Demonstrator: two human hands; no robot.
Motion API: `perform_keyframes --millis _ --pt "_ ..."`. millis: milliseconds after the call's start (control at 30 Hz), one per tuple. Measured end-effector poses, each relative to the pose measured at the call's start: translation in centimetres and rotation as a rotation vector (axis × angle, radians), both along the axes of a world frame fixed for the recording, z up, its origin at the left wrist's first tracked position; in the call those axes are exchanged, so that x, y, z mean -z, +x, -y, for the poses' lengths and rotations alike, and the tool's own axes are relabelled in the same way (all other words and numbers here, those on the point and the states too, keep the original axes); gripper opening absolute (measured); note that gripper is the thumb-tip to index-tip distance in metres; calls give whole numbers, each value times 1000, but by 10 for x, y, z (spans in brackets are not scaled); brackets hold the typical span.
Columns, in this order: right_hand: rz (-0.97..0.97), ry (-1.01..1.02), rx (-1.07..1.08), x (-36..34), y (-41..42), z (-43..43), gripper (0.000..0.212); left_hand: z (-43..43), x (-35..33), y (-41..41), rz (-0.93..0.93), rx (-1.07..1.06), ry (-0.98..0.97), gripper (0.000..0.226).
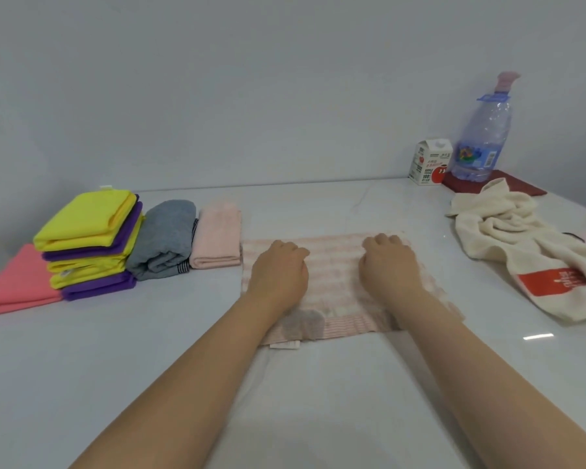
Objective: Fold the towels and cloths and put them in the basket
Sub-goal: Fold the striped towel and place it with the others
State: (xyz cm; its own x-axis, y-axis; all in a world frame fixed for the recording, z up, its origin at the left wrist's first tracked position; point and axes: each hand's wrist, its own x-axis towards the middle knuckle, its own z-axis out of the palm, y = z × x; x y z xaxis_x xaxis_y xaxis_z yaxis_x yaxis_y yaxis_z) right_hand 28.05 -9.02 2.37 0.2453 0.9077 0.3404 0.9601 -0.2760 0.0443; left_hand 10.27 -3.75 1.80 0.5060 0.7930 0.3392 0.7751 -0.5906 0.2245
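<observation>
We reach both bare arms straight forward over the white table (318, 384), and our left hand (278, 269) and right hand (389, 265) lie knuckles up, side by side but apart, on a pink striped towel (335, 275) spread flat in the middle of the table. The fingers of both hands are bent down onto the cloth near its far edge. Their tips are hidden, so we cannot tell whether each grip pinches the towel or only presses it. To our left sit the folded pieces in a row: a pale pink towel (217, 238) just beside the striped one, then a grey towel (164, 238), then a stack of yellow and purple cloths (88, 238) with a coral cloth (17, 282) partly under it. To our right a cream towel (521, 245) lies crumpled. At the far right a clear plastic bottle (481, 140) stands upright on a dark red mat (521, 187), with small coloured bits showing low inside it, and a closed white carton (428, 162) stands just beside it.
</observation>
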Motion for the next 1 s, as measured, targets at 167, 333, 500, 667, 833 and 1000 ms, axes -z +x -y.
perform_keyframes --millis 167,333,500,667,833,1000 --pt "-215 -195 -185 17 -10 -45 48 -42 13 30 -255 -33 -143 50" --pt "-280 -308 -60 35 10 -58 55 -56 34 18 -305 -154 -324 62" --pt "-317 -274 95 39 34 -58 61 -56 32 11 -303 -199 -315 65" --pt "-334 -268 260 37 66 -51 64 -55 33 11 -293 -202 -302 65" --pt "-371 -268 315 34 81 -46 65 -54 32 11 -304 -204 -296 65" --pt "-298 -183 261 32 80 -57 60 -53 32 11 -314 -203 -286 65"
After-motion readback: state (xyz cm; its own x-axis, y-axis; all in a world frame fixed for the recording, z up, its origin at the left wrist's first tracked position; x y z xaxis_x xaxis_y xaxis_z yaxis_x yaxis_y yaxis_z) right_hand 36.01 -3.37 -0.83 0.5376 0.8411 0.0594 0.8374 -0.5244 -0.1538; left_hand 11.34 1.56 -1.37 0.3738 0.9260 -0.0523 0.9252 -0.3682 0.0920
